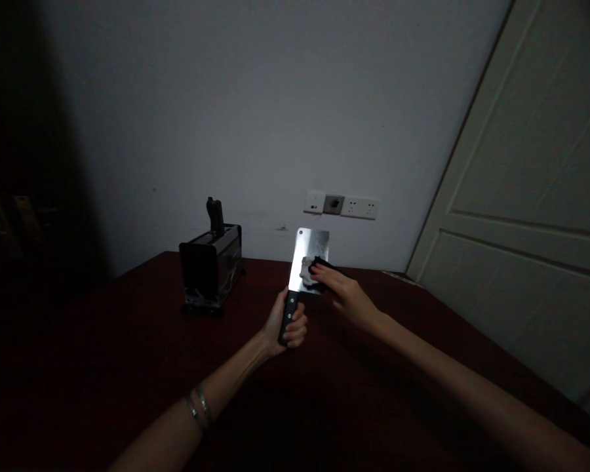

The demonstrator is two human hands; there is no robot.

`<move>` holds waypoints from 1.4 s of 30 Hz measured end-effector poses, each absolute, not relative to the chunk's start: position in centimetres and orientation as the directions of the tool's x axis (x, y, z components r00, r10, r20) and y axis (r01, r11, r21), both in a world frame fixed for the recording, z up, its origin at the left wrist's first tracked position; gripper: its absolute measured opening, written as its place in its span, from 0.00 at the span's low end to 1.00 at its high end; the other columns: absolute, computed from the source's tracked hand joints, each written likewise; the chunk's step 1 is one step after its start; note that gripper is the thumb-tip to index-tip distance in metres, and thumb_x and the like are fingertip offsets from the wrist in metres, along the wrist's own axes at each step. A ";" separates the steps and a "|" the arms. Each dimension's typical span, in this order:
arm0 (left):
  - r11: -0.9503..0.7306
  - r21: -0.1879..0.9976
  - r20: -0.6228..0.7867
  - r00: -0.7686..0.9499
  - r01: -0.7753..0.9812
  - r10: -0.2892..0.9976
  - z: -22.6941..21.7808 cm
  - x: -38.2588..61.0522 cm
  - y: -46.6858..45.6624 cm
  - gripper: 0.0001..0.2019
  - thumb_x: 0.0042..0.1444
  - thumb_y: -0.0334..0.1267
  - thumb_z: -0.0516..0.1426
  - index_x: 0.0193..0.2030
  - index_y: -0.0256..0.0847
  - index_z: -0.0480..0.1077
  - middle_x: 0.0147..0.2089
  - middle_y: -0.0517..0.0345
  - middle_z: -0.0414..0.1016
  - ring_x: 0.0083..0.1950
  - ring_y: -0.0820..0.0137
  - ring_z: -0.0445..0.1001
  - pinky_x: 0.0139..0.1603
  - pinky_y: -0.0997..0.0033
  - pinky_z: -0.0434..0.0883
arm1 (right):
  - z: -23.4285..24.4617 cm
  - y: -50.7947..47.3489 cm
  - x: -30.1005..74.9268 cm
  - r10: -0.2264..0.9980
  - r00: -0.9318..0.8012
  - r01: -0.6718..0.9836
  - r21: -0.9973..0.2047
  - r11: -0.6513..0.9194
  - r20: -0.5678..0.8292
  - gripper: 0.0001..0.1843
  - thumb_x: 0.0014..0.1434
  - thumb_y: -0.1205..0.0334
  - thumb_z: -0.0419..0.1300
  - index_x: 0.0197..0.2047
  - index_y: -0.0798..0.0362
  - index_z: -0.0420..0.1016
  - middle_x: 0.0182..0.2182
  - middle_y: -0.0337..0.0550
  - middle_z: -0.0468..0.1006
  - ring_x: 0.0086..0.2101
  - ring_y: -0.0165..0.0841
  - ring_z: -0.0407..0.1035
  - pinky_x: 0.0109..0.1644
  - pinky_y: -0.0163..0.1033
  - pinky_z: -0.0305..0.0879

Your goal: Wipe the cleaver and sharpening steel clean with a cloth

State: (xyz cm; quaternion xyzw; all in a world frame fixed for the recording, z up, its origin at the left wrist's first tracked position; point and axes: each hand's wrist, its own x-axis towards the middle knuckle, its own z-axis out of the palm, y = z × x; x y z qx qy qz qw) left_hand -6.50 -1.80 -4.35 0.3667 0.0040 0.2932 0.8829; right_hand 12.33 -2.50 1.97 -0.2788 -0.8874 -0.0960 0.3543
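Observation:
My left hand (286,322) is wrapped round the black riveted handle of a cleaver (302,252), which I hold upright above the table with its broad, shiny blade pointing up. My right hand (343,288) presses a crumpled black-and-white cloth (307,271) against the lower part of the blade. Its fingers lie over the cloth and hide part of it. Behind and to the left of the hands stands a dark knife block (211,262) with black knife handles (215,215) sticking up from its top.
A dark red table (147,354) spreads below the hands and meets a pale wall (255,118). White sockets and switches (358,208) are set in the wall behind the cleaver. A light panelled door (511,262) rises at the right.

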 end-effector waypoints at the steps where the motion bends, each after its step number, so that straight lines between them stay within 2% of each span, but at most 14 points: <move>1: 0.556 0.649 0.211 0.825 -0.519 0.524 -4.3 -6.5 -1.7 0.28 0.56 0.59 0.40 0.17 0.39 0.55 0.10 0.67 0.51 0.08 0.80 0.45 0.07 0.81 0.52 | 1.5 -3.1 12.0 0.424 -0.626 0.547 -0.018 0.837 0.655 0.34 0.45 0.84 0.47 0.55 0.54 0.63 0.56 0.50 0.65 0.58 0.36 0.55 0.59 0.50 0.58; 5: 0.550 0.654 0.215 0.825 -0.519 0.523 -4.3 -6.4 -1.9 0.28 0.56 0.60 0.39 0.17 0.39 0.56 0.10 0.67 0.52 0.08 0.80 0.45 0.07 0.81 0.52 | 2.0 -3.4 11.7 0.413 -0.678 0.521 0.002 0.853 0.608 0.34 0.46 0.84 0.48 0.56 0.53 0.62 0.57 0.50 0.64 0.58 0.36 0.55 0.58 0.50 0.59; 10: 0.575 0.697 0.182 0.882 -0.427 0.434 -4.4 -5.9 -2.9 0.28 0.56 0.60 0.39 0.18 0.39 0.56 0.10 0.67 0.51 0.09 0.80 0.45 0.08 0.81 0.52 | 7.3 1.0 13.1 0.430 -0.529 0.640 0.011 0.768 0.732 0.26 0.51 0.79 0.50 0.52 0.50 0.67 0.54 0.46 0.69 0.56 0.37 0.59 0.58 0.50 0.59; 13: 0.572 0.715 0.166 0.892 -0.403 0.421 -4.5 -5.7 -3.1 0.29 0.55 0.61 0.39 0.18 0.39 0.57 0.10 0.67 0.51 0.09 0.80 0.45 0.08 0.81 0.52 | 8.8 2.1 13.0 0.427 -0.482 0.672 0.011 0.740 0.765 0.24 0.52 0.78 0.50 0.51 0.50 0.69 0.53 0.46 0.70 0.55 0.38 0.60 0.58 0.51 0.59; 16: 0.566 0.719 0.159 0.887 -0.405 0.433 -4.6 -5.8 -2.9 0.29 0.55 0.61 0.39 0.18 0.38 0.57 0.10 0.67 0.51 0.09 0.80 0.45 0.08 0.81 0.52 | 6.9 0.5 11.9 0.426 -0.518 0.643 0.009 0.766 0.741 0.26 0.52 0.80 0.49 0.53 0.51 0.67 0.55 0.48 0.67 0.57 0.37 0.57 0.59 0.51 0.58; 19: 0.557 0.705 0.179 0.870 -0.439 0.460 -4.9 -5.9 -2.4 0.29 0.56 0.60 0.39 0.18 0.38 0.57 0.10 0.67 0.52 0.09 0.80 0.45 0.08 0.81 0.52 | 3.5 -2.2 10.4 0.409 -0.631 0.557 0.017 0.831 0.659 0.28 0.51 0.81 0.48 0.55 0.56 0.64 0.56 0.53 0.65 0.58 0.36 0.55 0.59 0.48 0.58; 22: 0.544 0.693 0.200 0.851 -0.474 0.486 -5.2 -6.0 -2.1 0.28 0.55 0.61 0.40 0.19 0.38 0.59 0.10 0.67 0.52 0.09 0.81 0.45 0.08 0.81 0.53 | 1.8 -3.6 9.8 0.394 -0.715 0.497 0.023 0.867 0.578 0.30 0.50 0.81 0.49 0.57 0.56 0.61 0.57 0.53 0.63 0.59 0.35 0.53 0.59 0.48 0.58; 25: 0.562 0.690 0.186 0.862 -0.456 0.471 -5.1 -5.9 -2.2 0.29 0.55 0.61 0.39 0.18 0.38 0.58 0.10 0.67 0.52 0.08 0.80 0.45 0.08 0.81 0.53 | 3.4 -2.1 10.5 0.405 -0.697 0.526 0.038 0.850 0.591 0.28 0.51 0.81 0.49 0.55 0.56 0.63 0.57 0.52 0.64 0.58 0.35 0.55 0.59 0.47 0.58; 28: 0.583 0.688 0.164 0.875 -0.432 0.455 -4.8 -5.8 -2.5 0.30 0.56 0.60 0.38 0.17 0.38 0.58 0.09 0.66 0.51 0.08 0.80 0.46 0.08 0.80 0.54 | 6.7 0.6 11.9 0.427 -0.587 0.614 0.034 0.789 0.688 0.25 0.51 0.80 0.50 0.51 0.57 0.68 0.54 0.53 0.68 0.56 0.37 0.58 0.59 0.48 0.58; 31: 0.587 0.683 0.161 0.873 -0.435 0.459 -4.5 -5.8 -2.7 0.30 0.56 0.60 0.38 0.17 0.38 0.59 0.09 0.66 0.51 0.08 0.80 0.45 0.08 0.80 0.54 | 8.3 2.0 12.6 0.430 -0.546 0.651 0.042 0.758 0.719 0.25 0.51 0.80 0.51 0.51 0.53 0.68 0.54 0.49 0.69 0.56 0.37 0.59 0.58 0.49 0.58; 37: 0.578 0.658 0.197 0.851 -0.483 0.486 -4.5 -6.1 -2.1 0.29 0.56 0.60 0.39 0.17 0.38 0.58 0.10 0.67 0.52 0.08 0.81 0.45 0.07 0.80 0.54 | 4.5 -1.3 10.4 0.394 -0.723 0.539 0.107 0.835 0.568 0.22 0.56 0.77 0.49 0.53 0.57 0.66 0.55 0.54 0.66 0.58 0.37 0.56 0.58 0.48 0.60; 42: 0.565 0.663 0.191 0.841 -0.490 0.506 -4.1 -6.5 -1.9 0.29 0.55 0.60 0.40 0.16 0.38 0.57 0.10 0.66 0.52 0.08 0.80 0.46 0.07 0.80 0.54 | 3.4 -3.1 10.6 0.362 -0.784 0.479 0.120 0.870 0.504 0.22 0.58 0.76 0.47 0.54 0.55 0.64 0.55 0.52 0.66 0.58 0.35 0.54 0.58 0.48 0.60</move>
